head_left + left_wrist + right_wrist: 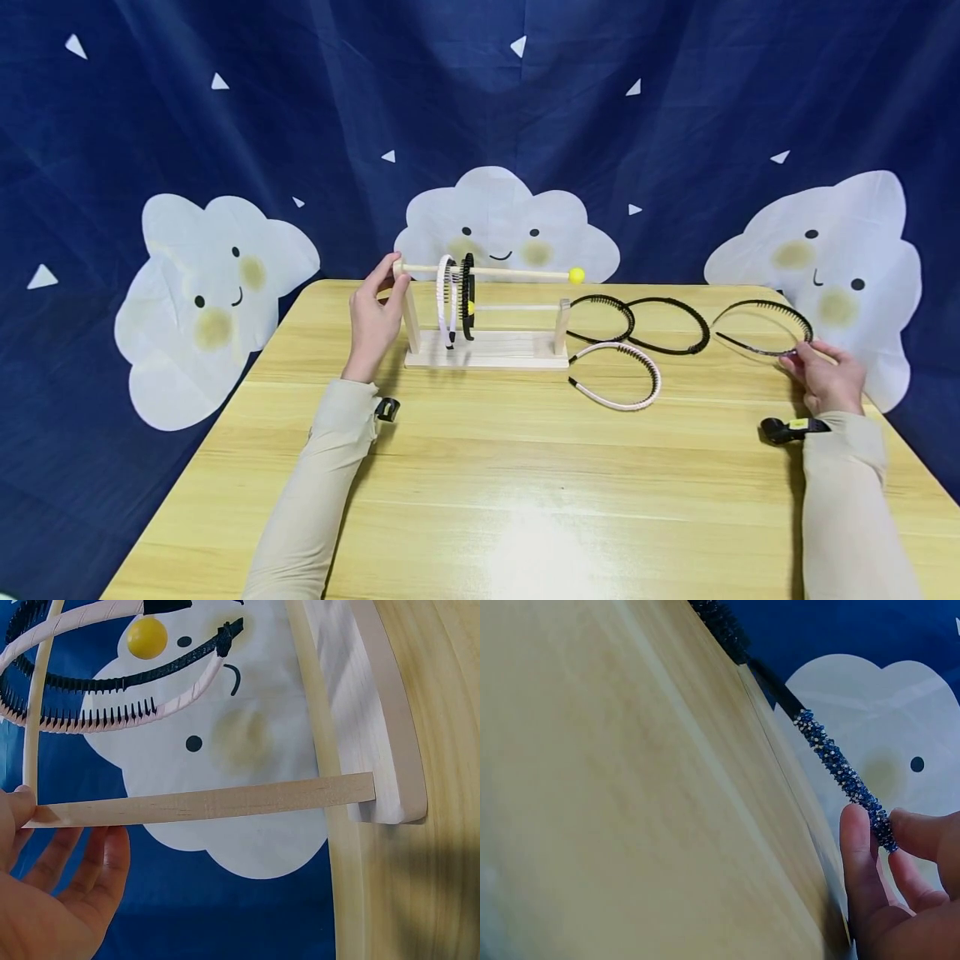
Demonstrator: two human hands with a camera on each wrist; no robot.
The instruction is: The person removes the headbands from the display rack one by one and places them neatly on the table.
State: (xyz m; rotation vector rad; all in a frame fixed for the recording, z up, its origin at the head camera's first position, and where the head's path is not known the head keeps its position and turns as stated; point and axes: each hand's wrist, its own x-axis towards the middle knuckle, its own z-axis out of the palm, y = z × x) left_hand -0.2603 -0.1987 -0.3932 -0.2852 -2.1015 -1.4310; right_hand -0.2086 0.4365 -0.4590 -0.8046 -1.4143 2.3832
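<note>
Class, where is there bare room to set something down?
Free: the table, in front of the rack, between left sleeve and right sleeve; a strip outside the left sleeve. Crowded: right of the rack, with three headbands.

Headbands (469, 287) on and right of a rack (487, 360)
Three lie on the table (465, 475), one before two; farthest right, another headband (841, 769) in the right hand (832, 381); curtain (450, 83) behind

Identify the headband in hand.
The beaded headband, pinched by the right hand; the others hang on the wooden rack or lie on the table.
</note>
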